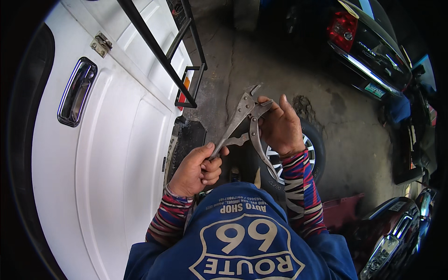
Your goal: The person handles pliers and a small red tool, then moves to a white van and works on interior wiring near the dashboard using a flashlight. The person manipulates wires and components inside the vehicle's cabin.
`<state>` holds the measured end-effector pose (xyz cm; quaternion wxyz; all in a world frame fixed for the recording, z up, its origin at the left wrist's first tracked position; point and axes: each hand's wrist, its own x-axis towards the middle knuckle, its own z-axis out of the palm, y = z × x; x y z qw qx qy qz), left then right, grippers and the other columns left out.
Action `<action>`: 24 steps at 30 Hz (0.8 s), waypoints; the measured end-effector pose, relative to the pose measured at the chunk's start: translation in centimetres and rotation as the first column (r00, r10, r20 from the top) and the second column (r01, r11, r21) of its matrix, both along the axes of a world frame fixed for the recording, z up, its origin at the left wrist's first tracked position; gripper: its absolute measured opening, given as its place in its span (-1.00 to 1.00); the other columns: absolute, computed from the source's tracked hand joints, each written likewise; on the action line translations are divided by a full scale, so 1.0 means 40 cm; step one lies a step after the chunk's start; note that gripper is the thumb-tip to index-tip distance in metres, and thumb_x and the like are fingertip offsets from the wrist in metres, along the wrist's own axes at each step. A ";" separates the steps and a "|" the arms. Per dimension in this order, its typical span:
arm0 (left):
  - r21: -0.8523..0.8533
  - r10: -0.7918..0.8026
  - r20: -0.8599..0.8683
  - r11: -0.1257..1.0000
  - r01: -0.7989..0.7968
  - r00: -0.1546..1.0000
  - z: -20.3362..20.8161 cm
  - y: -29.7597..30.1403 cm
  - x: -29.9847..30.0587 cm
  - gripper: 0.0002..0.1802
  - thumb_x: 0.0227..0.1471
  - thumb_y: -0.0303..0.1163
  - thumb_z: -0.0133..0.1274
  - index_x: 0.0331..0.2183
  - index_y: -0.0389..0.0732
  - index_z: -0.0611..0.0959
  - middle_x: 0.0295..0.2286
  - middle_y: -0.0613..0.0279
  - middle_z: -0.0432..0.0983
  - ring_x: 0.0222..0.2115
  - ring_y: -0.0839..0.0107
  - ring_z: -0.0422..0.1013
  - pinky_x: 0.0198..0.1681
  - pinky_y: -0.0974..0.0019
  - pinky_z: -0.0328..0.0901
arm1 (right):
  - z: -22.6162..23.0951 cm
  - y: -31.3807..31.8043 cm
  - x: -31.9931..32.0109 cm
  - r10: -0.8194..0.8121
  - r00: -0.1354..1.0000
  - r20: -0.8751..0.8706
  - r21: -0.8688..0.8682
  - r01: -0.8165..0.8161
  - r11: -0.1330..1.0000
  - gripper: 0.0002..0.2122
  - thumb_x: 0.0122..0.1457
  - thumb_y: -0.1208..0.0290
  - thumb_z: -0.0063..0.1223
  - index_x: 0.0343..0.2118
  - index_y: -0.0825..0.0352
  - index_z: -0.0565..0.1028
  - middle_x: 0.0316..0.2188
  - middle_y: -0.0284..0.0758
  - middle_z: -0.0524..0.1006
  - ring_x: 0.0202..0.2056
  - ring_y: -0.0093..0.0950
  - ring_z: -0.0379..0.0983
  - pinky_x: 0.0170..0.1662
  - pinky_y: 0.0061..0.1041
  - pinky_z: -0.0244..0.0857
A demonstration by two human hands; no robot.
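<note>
A pair of worn grey locking pliers (pixel 243 110) is held up in front of my chest, its jaws apart and pointing away from me. My left hand (pixel 196 171) is wrapped round the end of the straight handle. At the jaw end, the fingers of my right hand (pixel 283 129) pinch the lower jaw, while its thumb points up. The pliers' curved lever handle (pixel 262 151) hangs spread away from the main handle, beside my right wrist. Part of my right fingers is hidden behind the jaw.
On the left stands a white vehicle door (pixel 112 154) with a chrome handle (pixel 77 92) and a black tubular ladder (pixel 163 53). A wheel (pixel 318 151) lies on the floor below my right hand. A dark car (pixel 373 51) is at far right, a maroon vehicle (pixel 396 224) at near right.
</note>
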<state>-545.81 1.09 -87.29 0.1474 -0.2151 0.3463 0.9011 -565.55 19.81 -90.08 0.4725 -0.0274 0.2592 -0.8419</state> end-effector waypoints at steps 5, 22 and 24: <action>0.236 -0.075 0.058 0.970 0.059 0.995 -0.030 -0.021 -0.239 -0.53 0.39 -0.03 -0.21 -0.11 -0.26 0.51 -0.70 0.60 -0.01 -0.74 0.69 -0.08 -0.66 0.49 -0.09 | 0.009 0.019 -0.179 -0.144 0.978 -0.153 0.167 0.169 0.971 -0.70 0.35 0.29 0.09 0.09 0.24 0.49 -0.23 -0.46 0.56 -0.26 -0.60 0.51 -0.23 -0.55 0.42; -0.227 -0.107 0.006 0.968 0.106 0.994 -0.054 -0.411 -0.950 -0.53 0.40 -0.07 -0.17 -0.14 -0.32 0.55 -0.69 0.56 0.09 -0.74 0.73 -0.01 -0.67 0.55 -0.04 | -0.073 -0.374 -0.866 -0.208 0.970 -0.122 0.172 0.227 0.958 -0.70 0.38 0.43 0.03 0.14 0.27 0.48 -0.27 -0.50 0.56 -0.28 -0.63 0.54 -0.24 -0.56 0.49; -0.296 -0.125 -0.013 0.948 0.115 0.992 -0.050 -0.460 -1.031 -0.57 0.40 -0.08 -0.14 -0.13 -0.29 0.54 -0.64 0.52 0.17 -0.70 0.73 0.04 -0.63 0.56 0.02 | -0.075 -0.424 -0.959 -0.219 0.964 -0.148 0.145 0.240 0.960 -0.70 0.38 0.43 0.03 0.14 0.28 0.48 -0.27 -0.50 0.57 -0.28 -0.63 0.56 -0.25 -0.56 0.52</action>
